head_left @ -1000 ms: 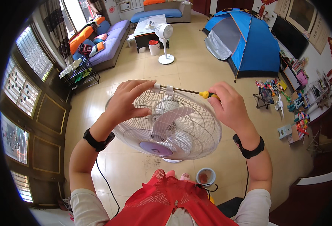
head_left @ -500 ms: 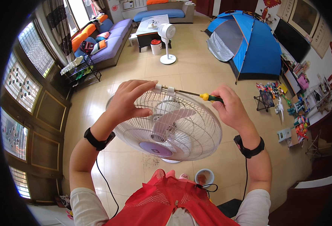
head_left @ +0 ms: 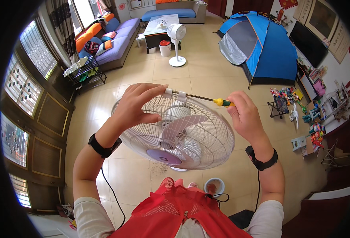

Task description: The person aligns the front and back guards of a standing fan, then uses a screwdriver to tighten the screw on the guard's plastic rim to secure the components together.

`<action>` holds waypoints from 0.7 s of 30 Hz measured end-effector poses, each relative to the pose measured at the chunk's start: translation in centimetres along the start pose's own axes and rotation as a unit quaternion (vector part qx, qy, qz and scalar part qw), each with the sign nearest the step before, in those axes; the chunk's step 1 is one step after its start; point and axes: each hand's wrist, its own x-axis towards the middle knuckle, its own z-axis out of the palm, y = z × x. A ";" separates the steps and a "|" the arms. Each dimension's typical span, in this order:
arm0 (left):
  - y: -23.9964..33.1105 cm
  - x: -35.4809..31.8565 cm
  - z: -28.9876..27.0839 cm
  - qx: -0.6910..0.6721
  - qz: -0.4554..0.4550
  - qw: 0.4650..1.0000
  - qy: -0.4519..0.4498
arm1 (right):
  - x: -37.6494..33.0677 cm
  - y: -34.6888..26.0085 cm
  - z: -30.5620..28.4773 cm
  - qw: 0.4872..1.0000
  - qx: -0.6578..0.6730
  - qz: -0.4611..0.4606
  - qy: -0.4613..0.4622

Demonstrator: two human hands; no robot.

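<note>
A white fan (head_left: 210, 139) with a wire grille and a purple centre badge stands in front of me, its head tilted. My right hand (head_left: 244, 115) grips the yellow-and-green handle of a screwdriver (head_left: 218, 102). The screwdriver's long shaft runs left to a white clip (head_left: 181, 95) on the top rim of the grille; where its tip sits is hard to make out. My left hand (head_left: 137, 104) rests on the grille's upper left, fingers stretched along the rim toward the clip and thumb apart. Behind the grille, the pale blades show.
A small white tub (head_left: 221, 186) stands on the tiled floor near my feet. Farther off are a second white fan (head_left: 177, 43), a red-lidded bin (head_left: 165, 49), a blue tent (head_left: 274, 55), and a purple sofa (head_left: 119, 39). Toys (head_left: 288, 95) crowd the right side.
My right hand has shifted slightly along the screwdriver handle and its grip has turned a little. The left hand stays in place on the grille.
</note>
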 end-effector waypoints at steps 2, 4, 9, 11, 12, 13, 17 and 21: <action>-0.1 0.0 0.0 0.000 -0.001 1.000 0.000 | 0.0 -0.1 0.0 1.000 0.018 0.014 -0.007; -0.2 0.0 0.1 -0.001 -0.002 1.000 0.001 | 0.1 -0.8 0.1 0.999 0.036 0.028 -0.014; -0.4 0.0 0.1 0.006 0.006 1.000 0.009 | 0.4 -1.1 0.3 0.992 0.084 0.086 0.029; -0.5 0.0 0.1 0.003 0.005 1.000 0.008 | 0.2 -0.4 0.2 0.997 0.044 0.061 0.007; -0.5 0.0 0.2 0.001 0.004 1.000 0.007 | 0.1 -0.2 0.2 0.999 0.003 0.037 -0.014; -0.5 0.0 0.1 0.000 0.004 1.000 0.008 | 0.2 -0.3 0.2 0.999 0.003 0.037 -0.015; -0.8 -0.1 0.1 0.005 0.001 1.000 -0.012 | 0.5 -1.3 0.7 0.993 0.084 0.075 0.027; -0.9 0.0 0.0 -0.002 0.000 1.000 -0.012 | 0.3 -0.4 0.6 0.994 0.065 0.086 -0.005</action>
